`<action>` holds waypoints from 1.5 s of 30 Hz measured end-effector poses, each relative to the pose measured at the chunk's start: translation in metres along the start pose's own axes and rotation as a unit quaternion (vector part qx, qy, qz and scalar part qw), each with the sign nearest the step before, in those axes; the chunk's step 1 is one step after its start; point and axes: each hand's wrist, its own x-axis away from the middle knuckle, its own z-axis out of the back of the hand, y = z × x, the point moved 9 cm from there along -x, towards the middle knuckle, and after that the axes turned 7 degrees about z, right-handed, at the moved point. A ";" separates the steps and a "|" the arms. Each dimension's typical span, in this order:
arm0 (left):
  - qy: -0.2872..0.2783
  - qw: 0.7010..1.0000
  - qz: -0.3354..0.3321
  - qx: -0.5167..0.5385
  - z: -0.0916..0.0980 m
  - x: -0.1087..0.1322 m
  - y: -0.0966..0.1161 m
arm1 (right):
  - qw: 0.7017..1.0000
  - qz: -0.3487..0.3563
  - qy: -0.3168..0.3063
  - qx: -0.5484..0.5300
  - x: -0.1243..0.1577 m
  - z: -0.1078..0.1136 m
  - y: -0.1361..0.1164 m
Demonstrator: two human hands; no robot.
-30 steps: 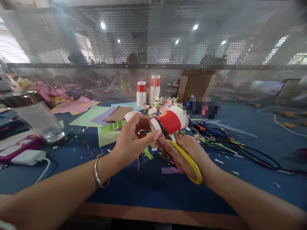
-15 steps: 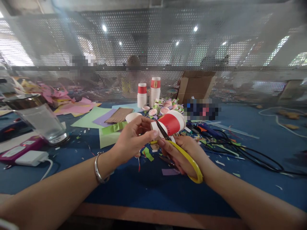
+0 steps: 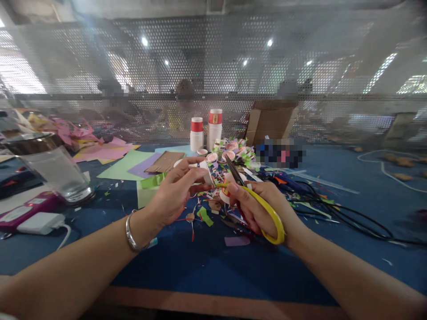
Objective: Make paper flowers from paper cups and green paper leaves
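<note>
My left hand [image 3: 182,184] is closed on a short white piece of a paper cup [image 3: 209,173], pinched between thumb and fingers. Opposite it, my right hand [image 3: 255,202] grips a pair of scissors [image 3: 263,209] with yellow handles; the dark blades point up and away, apart from the white piece. Part of a red and white paper cup [image 3: 225,194] shows just behind my right fingers, and I cannot tell whether they touch it. Beneath the hands lie paper scraps, among them a green one [image 3: 205,216] and a purple strip [image 3: 236,241].
Two stacks of paper cups [image 3: 215,133] stand behind a pile of small decorated cup pieces [image 3: 231,153]. Coloured paper sheets [image 3: 125,164], a glass jar [image 3: 55,164] and a purple power strip [image 3: 30,206] are at left. At right are black cables [image 3: 353,215], with a cardboard box [image 3: 271,122] farther back.
The red and white cup between my hands has come apart. Its short white end stays in my left hand, the larger part has dropped lower, and the scissors have moved off the cut.
</note>
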 end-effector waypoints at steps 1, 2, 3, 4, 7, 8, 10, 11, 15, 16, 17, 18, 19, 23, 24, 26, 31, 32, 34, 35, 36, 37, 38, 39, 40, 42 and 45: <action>0.014 1.000 -0.018 0.011 0.004 -0.001 0.005 | 1.000 0.006 0.001 0.000 0.000 0.001 -0.001; 0.027 0.999 -0.035 0.023 0.007 -0.002 0.009 | 1.000 0.015 0.003 0.004 -0.001 0.003 -0.002; 0.037 0.998 -0.047 0.036 0.010 -0.003 0.013 | 0.999 0.027 0.008 0.016 -0.002 0.005 -0.003; 0.042 0.997 -0.049 0.051 0.013 -0.004 0.015 | 0.998 0.041 0.014 0.035 -0.004 0.008 -0.004; 0.021 0.996 -0.021 0.085 0.012 -0.007 0.016 | 0.990 0.078 0.032 0.116 -0.010 0.018 -0.008; 0.009 0.996 -0.009 0.091 0.010 -0.008 0.015 | 0.987 0.083 0.040 0.135 -0.012 0.021 -0.008; -0.018 0.996 0.015 0.091 0.006 -0.007 0.012 | 0.983 0.088 0.057 0.150 -0.015 0.026 -0.007; -0.033 0.995 0.024 0.086 0.003 -0.006 0.011 | 0.982 0.091 0.064 0.150 -0.015 0.028 -0.007; -0.084 0.995 0.033 0.053 -0.006 -0.003 0.008 | 0.980 0.117 0.069 0.144 -0.012 0.025 -0.009; -0.088 0.995 0.032 0.046 -0.007 -0.002 0.007 | 0.980 0.118 0.065 0.146 -0.010 0.023 -0.010; -0.089 0.995 0.030 0.041 -0.006 -0.001 0.007 | 0.980 0.119 0.061 0.147 -0.009 0.021 -0.010; -0.089 0.995 0.029 0.036 -0.006 -0.001 0.006 | 0.980 0.117 0.058 0.148 -0.008 0.020 -0.011; -0.090 0.995 0.026 0.034 -0.006 0.000 0.006 | 0.980 0.116 0.058 0.148 -0.007 0.019 -0.011; -0.104 0.994 0.000 0.027 -0.009 0.003 0.008 | 0.982 0.124 0.056 0.128 -0.005 0.017 -0.015; -0.108 0.994 -0.008 0.024 -0.010 0.004 0.008 | 0.983 0.128 0.053 0.119 -0.004 0.017 -0.016; -0.115 0.993 -0.028 0.015 -0.013 0.007 0.010 | 0.983 0.144 0.050 0.098 -0.003 0.017 -0.018; -0.134 0.990 -0.052 0.006 -0.019 0.012 0.013 | 0.978 0.174 0.054 0.098 0.001 0.018 -0.028; -0.132 0.990 -0.055 0.007 -0.019 0.012 0.013 | 0.977 0.174 0.059 0.111 0.001 0.018 -0.029; -0.124 0.990 -0.065 0.007 -0.017 0.012 0.015 | 0.974 0.174 0.058 0.131 0.003 0.018 -0.033; -0.121 0.990 -0.070 0.008 -0.017 0.012 0.016 | 0.974 0.175 0.052 0.137 0.003 0.017 -0.034; -0.118 0.990 -0.075 0.010 -0.016 0.012 0.017 | 0.973 0.177 0.045 0.143 0.004 0.016 -0.036; -0.115 0.990 -0.079 0.011 -0.015 0.012 0.017 | 0.971 0.177 0.039 0.153 0.003 0.015 -0.037; -0.112 0.990 -0.081 0.012 -0.014 0.012 0.018 | 0.968 0.179 0.041 0.169 0.003 0.015 -0.038; -0.109 0.991 -0.082 0.012 -0.014 0.013 0.018 | 0.963 0.182 0.050 0.191 0.003 0.016 -0.039; -0.108 0.991 -0.083 0.012 -0.013 0.013 0.018 | 0.956 0.187 0.063 0.216 0.002 0.019 -0.040; -0.110 0.991 -0.080 0.013 -0.014 0.013 0.018 | 0.940 0.206 0.086 0.257 0.002 0.021 -0.042; -0.121 0.990 -0.069 0.015 -0.017 0.015 0.017 | 0.925 0.231 0.094 0.285 0.000 0.021 -0.042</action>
